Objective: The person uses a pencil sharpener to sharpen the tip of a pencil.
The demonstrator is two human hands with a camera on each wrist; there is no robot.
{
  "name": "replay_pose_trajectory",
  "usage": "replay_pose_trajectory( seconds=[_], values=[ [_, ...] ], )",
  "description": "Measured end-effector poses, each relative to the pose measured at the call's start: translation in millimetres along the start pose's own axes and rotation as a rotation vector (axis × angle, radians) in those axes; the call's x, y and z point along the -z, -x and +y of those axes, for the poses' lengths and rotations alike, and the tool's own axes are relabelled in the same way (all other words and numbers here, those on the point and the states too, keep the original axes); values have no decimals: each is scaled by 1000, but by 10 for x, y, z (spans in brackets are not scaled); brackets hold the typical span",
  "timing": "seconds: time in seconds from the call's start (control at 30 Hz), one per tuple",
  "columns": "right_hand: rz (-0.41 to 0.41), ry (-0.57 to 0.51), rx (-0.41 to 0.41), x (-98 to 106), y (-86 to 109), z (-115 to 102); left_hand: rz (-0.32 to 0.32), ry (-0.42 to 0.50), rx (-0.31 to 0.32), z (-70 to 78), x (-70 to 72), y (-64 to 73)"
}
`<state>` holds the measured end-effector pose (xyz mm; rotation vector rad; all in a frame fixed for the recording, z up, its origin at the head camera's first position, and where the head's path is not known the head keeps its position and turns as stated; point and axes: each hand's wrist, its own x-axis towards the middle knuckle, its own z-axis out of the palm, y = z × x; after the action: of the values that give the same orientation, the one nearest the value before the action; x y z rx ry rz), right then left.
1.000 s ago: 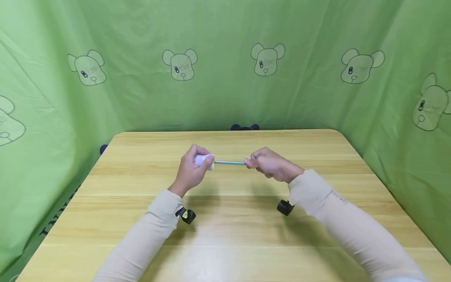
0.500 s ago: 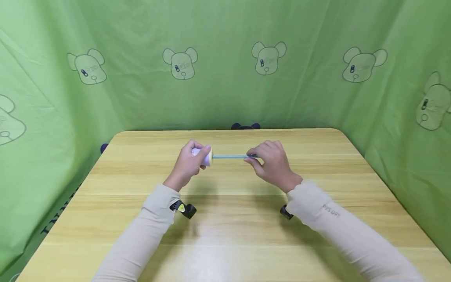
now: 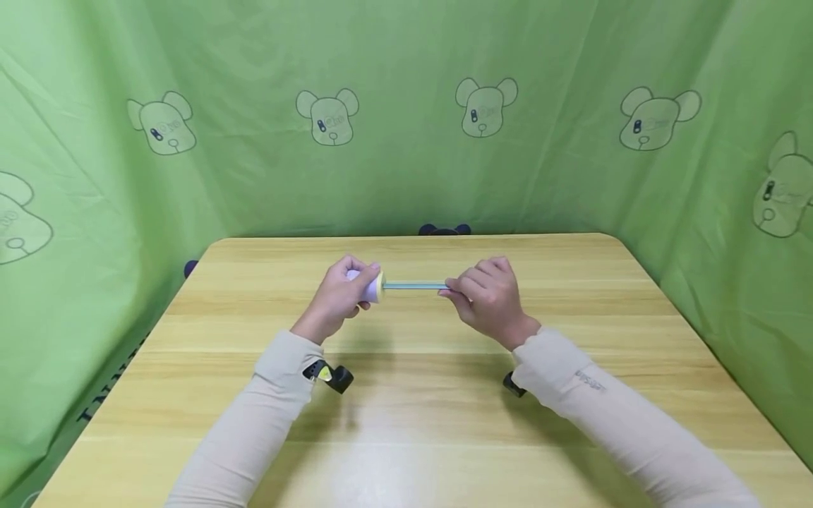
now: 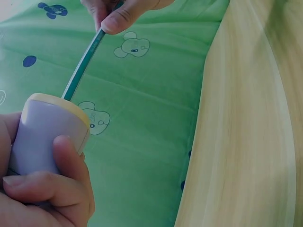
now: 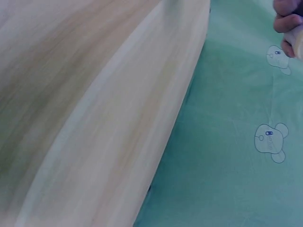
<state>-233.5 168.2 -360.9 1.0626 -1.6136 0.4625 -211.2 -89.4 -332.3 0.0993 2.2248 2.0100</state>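
Note:
My left hand (image 3: 336, 293) grips a small lavender cylinder with a cream end, a pencil sharpener (image 4: 47, 127), its fingers and thumb curled round the body. A teal pencil (image 3: 414, 286) runs level into the cream end in the head view, its tip hidden inside. Thumb and fingers of my right hand (image 3: 492, 300) pinch the pencil's other end. In the left wrist view the pencil (image 4: 84, 66) shows flat sides and small print, with the right hand (image 4: 125, 14) at its top. The right wrist view catches only the left hand (image 5: 286, 23) in its corner.
Both hands are held above a light wooden table (image 3: 406, 416). A green curtain (image 3: 406, 183) with printed bear heads encloses the table's back and sides. Black wrist cameras hang below both cuffs, the left camera (image 3: 339, 379) showing more fully.
The right hand has turned about the pencil, its knuckles now higher and its fingers over the top. The left hand has tilted slightly, so the sharpener's cream end shows more.

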Motion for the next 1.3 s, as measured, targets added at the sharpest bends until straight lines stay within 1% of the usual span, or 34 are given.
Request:
replay_pose_trajectory(
  seconds=[0.17, 0.23, 0.3, 0.4, 0.5, 0.57, 0.63, 0.67, 0.7, 0.77, 0.8, 0.83, 0.87, 0.9, 0.93, 0.97, 1.03, 1.07, 1.13, 1.2, 1.3],
  values=[
    [26, 17, 7, -47, 39, -15, 12, -19, -21, 8, -10, -12],
    [33, 21, -11, -63, 52, -24, 18, -24, -27, 3, -13, -15],
    [22, 12, -45, -75, 65, -37, 28, -32, -34, -8, -14, -16],
    [-47, -32, -132, -74, 89, -57, 45, -47, -44, -33, -12, -10],
    [-153, -84, -257, -47, 89, -80, 50, -59, -54, -62, -14, -7],
    [-237, -128, -356, -19, 62, -91, 56, -64, -66, -83, -17, -7],
    [-342, -204, -488, 17, 7, -98, 69, -81, -91, -102, -24, -10],
    [-406, -256, -569, 39, -28, -99, 79, -92, -111, -107, -29, -11],
    [-474, -320, -667, 58, -68, -99, 88, -104, -135, -114, -33, -13],
    [-611, -466, -899, 99, -153, -88, 101, -137, -183, -126, -44, -15],
    [-674, -517, -1011, 119, -192, -79, 101, -150, -202, -131, -50, -16],
    [-732, -548, -1103, 138, -223, -69, 101, -158, -215, -134, -56, -16],
    [-779, -561, -1170, 151, -249, -61, 99, -161, -224, -137, -61, -16],
    [-807, -567, -1213, 160, -270, -54, 98, -160, -227, -138, -65, -16],
    [-823, -558, -1221, 168, -287, -48, 99, -157, -226, -135, -68, -19],
    [-826, -535, -1194, 173, -298, -44, 103, -151, -219, -130, -70, -22],
    [-780, -483, -1092, 174, -300, -47, 117, -129, -206, -121, -69, -33],
    [-738, -460, -1030, 169, -296, -52, 124, -116, -199, -115, -67, -36],
    [-641, -413, -886, 155, -270, -61, 130, -91, -177, -108, -61, -42],
    [-542, -360, -721, 132, -227, -65, 130, -66, -153, -109, -53, -42],
    [-392, -243, -430, 78, -145, -47, 126, -40, -127, -110, -45, -32]
  ],
)
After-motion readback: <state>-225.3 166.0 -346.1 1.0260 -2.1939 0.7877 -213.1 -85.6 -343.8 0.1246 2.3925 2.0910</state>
